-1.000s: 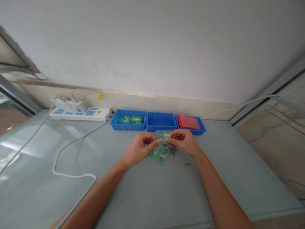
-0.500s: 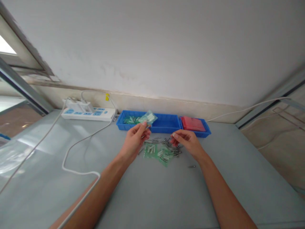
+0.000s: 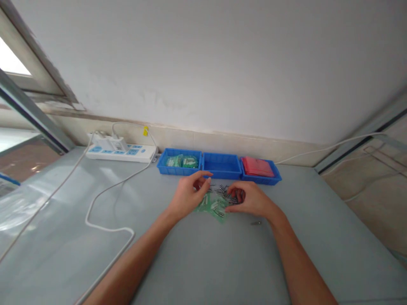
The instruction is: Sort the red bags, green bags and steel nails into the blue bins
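Note:
My left hand [image 3: 190, 194] hovers by the left side of a pile of small metal pins [image 3: 223, 191]. Its thumb and fingers are parted, with nothing seen between them. Over the right side of the pile is my right hand [image 3: 251, 198], fingers curled down and thumb apart from them near a bag edge. Green-tinted clear bags [image 3: 218, 207] with small pieces inside lie on the table between the hands. More such bags [image 3: 182, 161] rest in the left blue bin [image 3: 178, 170]. One loose metal piece [image 3: 256, 223] lies below my right wrist.
The middle blue bin [image 3: 221, 173] stands beside the right blue bin [image 3: 262, 180], which holds red bags [image 3: 257, 166]. A white power strip [image 3: 127, 156] sits at the back left. Its white cable [image 3: 110, 229] crosses the table near my left forearm. Clear plastic [image 3: 22, 207] lies far left.
The bag that my left hand held is out of it, and a second bag shows in the left bin. That hand has come down toward the pins. My right hand has lowered onto the pile.

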`<move>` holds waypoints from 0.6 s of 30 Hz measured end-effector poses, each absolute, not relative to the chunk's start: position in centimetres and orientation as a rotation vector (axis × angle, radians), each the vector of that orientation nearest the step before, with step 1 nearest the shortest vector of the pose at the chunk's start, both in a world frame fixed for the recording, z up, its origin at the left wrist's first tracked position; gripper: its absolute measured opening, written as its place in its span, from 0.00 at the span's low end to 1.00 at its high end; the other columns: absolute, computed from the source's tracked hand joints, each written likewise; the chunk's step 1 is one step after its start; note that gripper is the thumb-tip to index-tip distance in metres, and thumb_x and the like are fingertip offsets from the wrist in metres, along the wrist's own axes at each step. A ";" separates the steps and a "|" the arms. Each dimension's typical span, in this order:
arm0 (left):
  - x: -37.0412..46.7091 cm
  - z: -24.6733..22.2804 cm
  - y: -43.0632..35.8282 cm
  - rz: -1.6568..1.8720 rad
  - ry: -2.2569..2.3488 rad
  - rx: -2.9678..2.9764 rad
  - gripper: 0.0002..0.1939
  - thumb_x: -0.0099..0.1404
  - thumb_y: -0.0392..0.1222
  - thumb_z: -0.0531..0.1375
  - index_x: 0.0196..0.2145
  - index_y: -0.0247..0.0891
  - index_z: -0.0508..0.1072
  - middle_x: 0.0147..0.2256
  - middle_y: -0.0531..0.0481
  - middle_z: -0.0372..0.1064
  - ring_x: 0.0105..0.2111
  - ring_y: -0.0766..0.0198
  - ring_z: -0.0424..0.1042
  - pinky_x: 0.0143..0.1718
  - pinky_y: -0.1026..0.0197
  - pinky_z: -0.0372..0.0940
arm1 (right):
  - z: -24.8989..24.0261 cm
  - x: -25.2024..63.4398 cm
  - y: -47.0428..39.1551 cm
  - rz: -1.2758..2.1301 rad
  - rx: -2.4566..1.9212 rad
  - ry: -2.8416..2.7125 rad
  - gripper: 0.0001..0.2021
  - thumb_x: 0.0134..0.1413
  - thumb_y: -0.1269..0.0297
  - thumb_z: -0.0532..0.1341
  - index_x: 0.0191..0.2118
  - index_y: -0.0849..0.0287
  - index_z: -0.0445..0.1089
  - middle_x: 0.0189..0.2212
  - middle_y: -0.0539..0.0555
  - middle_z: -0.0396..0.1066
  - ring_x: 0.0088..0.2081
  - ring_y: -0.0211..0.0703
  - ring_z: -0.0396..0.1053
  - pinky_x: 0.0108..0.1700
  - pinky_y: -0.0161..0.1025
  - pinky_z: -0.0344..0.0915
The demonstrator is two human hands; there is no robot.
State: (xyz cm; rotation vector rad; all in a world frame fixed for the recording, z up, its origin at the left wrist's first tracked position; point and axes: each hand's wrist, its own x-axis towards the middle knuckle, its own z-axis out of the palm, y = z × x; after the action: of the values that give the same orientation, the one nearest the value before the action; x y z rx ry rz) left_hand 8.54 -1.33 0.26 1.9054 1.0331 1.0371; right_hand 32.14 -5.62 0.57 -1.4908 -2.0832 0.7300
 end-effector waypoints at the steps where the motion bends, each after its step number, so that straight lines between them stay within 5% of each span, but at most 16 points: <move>1: 8.5 0.2 -1.4 1.019 1.046 2.014 0.14 0.69 0.46 0.57 0.45 0.37 0.78 0.26 0.52 0.74 0.25 0.65 0.70 0.31 0.64 0.65 | 0.7 32.1 -5.7 0.717 -1.483 -2.131 0.26 0.33 0.52 0.79 0.39 0.59 0.76 0.33 0.52 0.76 0.29 0.40 0.68 0.32 0.36 0.63; 4: 8.2 0.0 -1.5 0.951 1.067 2.270 0.13 0.70 0.42 0.55 0.44 0.38 0.79 0.31 0.49 0.77 0.27 0.65 0.71 0.33 0.64 0.64 | 1.1 31.8 -6.0 0.641 -1.491 -2.226 0.29 0.31 0.53 0.80 0.43 0.57 0.76 0.36 0.52 0.75 0.34 0.42 0.69 0.37 0.37 0.63; 9: 8.1 -0.2 -1.7 0.792 1.069 2.392 0.13 0.71 0.39 0.54 0.45 0.39 0.78 0.37 0.47 0.79 0.27 0.65 0.72 0.33 0.63 0.64 | 1.0 31.7 -5.8 0.761 -1.523 -2.159 0.19 0.42 0.65 0.76 0.43 0.57 0.77 0.32 0.49 0.75 0.30 0.40 0.68 0.34 0.36 0.62; 18: 8.0 -0.4 -1.3 0.664 0.802 2.571 0.10 0.65 0.48 0.64 0.40 0.39 0.76 0.39 0.44 0.75 0.44 0.51 0.72 0.48 0.54 0.64 | -0.2 31.8 -5.2 0.938 -1.423 -1.971 0.15 0.45 0.75 0.69 0.42 0.57 0.76 0.30 0.48 0.76 0.26 0.36 0.66 0.29 0.33 0.61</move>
State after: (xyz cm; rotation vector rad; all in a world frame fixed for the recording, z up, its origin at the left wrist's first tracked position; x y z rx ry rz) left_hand 8.05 -1.25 -0.37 2.5707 0.8022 0.6639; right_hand 31.83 -5.22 -0.21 -1.4227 -1.9714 0.9383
